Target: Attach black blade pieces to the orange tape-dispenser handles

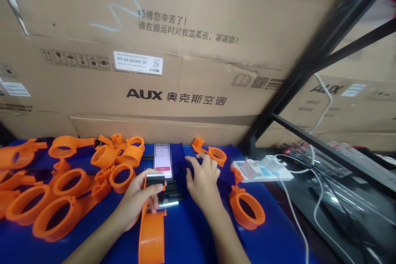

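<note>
My left hand [140, 198] is closed around an orange tape dispenser [151, 239], its ring end toward me. A black blade holder [155, 179] with a silver serrated edge sits at its top, under my thumb. My right hand [202, 177] is held over dark blue material, fingers bent and apart, with nothing visible in them. Just beyond those fingers lies another orange dispenser [217, 155]. Several black pieces [173, 189] and a shiny strip [168, 204] rest between my hands, partly hidden by the left one.
Several orange dispensers [57, 218] crowd the left of the blue cloth [192, 243]. One more dispenser [247, 210] lies right of my forearm. A phone [162, 161] stands at the back centre. A white power strip [262, 171] with cables is at right. Cardboard boxes [173, 74] wall the back.
</note>
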`<state>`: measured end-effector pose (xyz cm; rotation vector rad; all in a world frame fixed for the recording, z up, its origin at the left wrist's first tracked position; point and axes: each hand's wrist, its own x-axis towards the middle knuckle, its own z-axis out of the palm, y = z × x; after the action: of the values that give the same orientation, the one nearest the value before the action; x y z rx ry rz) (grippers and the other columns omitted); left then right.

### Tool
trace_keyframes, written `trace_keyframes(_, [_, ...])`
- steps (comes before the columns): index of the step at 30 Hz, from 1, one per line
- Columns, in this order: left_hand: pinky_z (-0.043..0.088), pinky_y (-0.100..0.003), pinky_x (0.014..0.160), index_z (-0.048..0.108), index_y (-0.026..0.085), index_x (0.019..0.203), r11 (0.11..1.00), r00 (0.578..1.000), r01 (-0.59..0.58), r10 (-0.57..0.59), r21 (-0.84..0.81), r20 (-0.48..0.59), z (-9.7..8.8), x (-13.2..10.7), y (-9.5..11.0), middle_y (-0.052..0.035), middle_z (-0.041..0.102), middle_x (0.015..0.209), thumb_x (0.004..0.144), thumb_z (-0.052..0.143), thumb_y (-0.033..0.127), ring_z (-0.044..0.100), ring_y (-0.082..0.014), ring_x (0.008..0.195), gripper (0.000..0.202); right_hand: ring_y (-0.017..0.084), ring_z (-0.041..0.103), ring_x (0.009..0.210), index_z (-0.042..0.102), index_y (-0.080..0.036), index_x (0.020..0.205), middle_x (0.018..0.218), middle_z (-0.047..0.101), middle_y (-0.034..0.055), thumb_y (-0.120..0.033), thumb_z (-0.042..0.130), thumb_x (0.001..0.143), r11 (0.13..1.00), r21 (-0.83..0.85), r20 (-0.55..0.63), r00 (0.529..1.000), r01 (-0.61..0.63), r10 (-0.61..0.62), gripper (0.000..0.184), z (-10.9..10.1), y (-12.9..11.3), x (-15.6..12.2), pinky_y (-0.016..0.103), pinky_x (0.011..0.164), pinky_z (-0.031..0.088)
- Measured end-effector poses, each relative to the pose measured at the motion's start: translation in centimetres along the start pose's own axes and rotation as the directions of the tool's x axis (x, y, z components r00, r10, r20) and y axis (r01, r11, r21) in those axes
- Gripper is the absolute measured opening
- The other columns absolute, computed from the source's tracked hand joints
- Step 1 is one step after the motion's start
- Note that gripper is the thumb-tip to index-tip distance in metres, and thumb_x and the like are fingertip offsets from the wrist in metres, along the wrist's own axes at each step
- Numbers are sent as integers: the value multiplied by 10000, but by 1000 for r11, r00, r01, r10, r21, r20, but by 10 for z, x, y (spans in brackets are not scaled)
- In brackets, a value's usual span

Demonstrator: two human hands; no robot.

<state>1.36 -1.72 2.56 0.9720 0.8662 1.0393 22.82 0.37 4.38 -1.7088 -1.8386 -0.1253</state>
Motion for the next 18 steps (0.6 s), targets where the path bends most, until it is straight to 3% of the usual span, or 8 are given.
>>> trace_keyframes(2, [480, -193, 418, 648, 210, 1035, 1000, 1000, 5, -5, -1, 2, 0, 0, 0, -29, 721, 900, 828, 800, 324, 606, -93, 488, 281, 324, 529, 1141, 636, -279, 1327, 1277, 572, 128, -193, 593, 949, 967, 213, 23, 989, 137, -145, 390, -9, -7, 0, 506, 945, 453])
trace_keyframes(4, [483, -191, 415, 649, 207, 1071, 1000, 1000, 19, -19, -15, 11, 0, 1, -1, -14, 703, 799, 828, 804, 338, 606, -104, 482, 316, 291, 548, 1163, 607, -300, 1365, 1257, 604, 98, -218, 597, 965, 856, 423, 59, 934, 297, -353, 409, -18, -17, -2, 479, 990, 463])
trace_keyframes(7, [485, -186, 412, 649, 197, 1108, 998, 999, 34, -33, -51, 28, 1, 2, -2, 1, 667, 725, 838, 803, 391, 613, -114, 485, 367, 292, 559, 1165, 682, -331, 1277, 1244, 623, 81, -230, 643, 952, 776, 487, 60, 871, 401, -488, 342, -21, -29, -6, 467, 962, 482])
trace_keyframes(10, [489, -186, 419, 647, 188, 1121, 995, 998, 53, -51, -80, 26, 3, 2, 2, -18, 687, 766, 849, 791, 462, 622, -112, 490, 412, 298, 569, 1137, 721, -317, 1199, 1211, 639, 87, -248, 664, 952, 787, 463, 40, 877, 409, -479, 263, -15, -31, -8, 474, 930, 489])
trace_keyframes(12, [460, -170, 413, 647, 179, 1122, 991, 997, 72, -72, -113, -1, -1, 1, 8, -6, 671, 667, 865, 767, 498, 589, -100, 449, 427, 282, 583, 1108, 707, -290, 1186, 1159, 656, 84, -245, 651, 966, 779, 497, 18, 892, 384, -451, 231, -13, -28, -6, 459, 931, 492])
trace_keyframes(15, [420, -155, 407, 668, 149, 1110, 977, 994, 62, -80, -206, -80, -14, 0, 24, 26, 599, 536, 900, 715, 528, 506, -74, 395, 435, 262, 594, 1080, 678, -260, 1154, 1106, 677, 76, -239, 617, 995, 778, 535, -44, 931, 329, -363, 171, -15, -18, -1, 447, 958, 477])
trace_keyframes(18, [450, -180, 407, 689, 134, 1100, 948, 989, 18, -64, -318, -135, -34, 4, 41, 22, 595, 548, 918, 669, 559, 510, -85, 403, 463, 266, 596, 1076, 663, -251, 1154, 1108, 688, 76, -264, 612, 1007, 834, 477, -38, 954, 279, -298, 156, -20, -9, 5, 462, 967, 448])
